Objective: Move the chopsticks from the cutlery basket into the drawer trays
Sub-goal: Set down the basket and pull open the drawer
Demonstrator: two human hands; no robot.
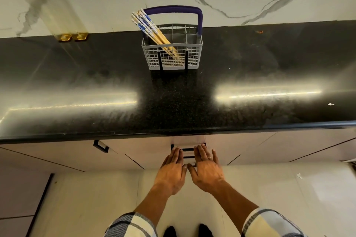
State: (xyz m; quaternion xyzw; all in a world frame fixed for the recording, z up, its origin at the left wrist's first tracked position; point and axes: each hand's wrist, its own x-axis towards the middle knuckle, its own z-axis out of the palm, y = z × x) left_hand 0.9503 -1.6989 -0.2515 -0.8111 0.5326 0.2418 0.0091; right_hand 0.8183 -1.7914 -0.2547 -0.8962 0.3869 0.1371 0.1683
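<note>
A grey plastic cutlery basket (pixel 192 57) with a blue handle stands on the black countertop (pixel 115 86), near the wall. Several wooden chopsticks (pixel 154 31) with blue-and-white patterned tops lean to the left out of its left compartment. Below the counter edge the drawer (pixel 154 150) is closed, and its black handle (pixel 187 149) shows between my fingers. My left hand (pixel 172 172) and my right hand (pixel 206 168) lie side by side, palms down and fingers stretched, with the fingertips at the handle. Neither hand holds anything. The drawer trays are hidden.
Two tall clear bottles (pixel 63 25) with dark caps stand at the back left of the counter. Another drawer handle (pixel 101 146) sits to the left. A marble wall rises behind the counter. My feet show on the pale floor below.
</note>
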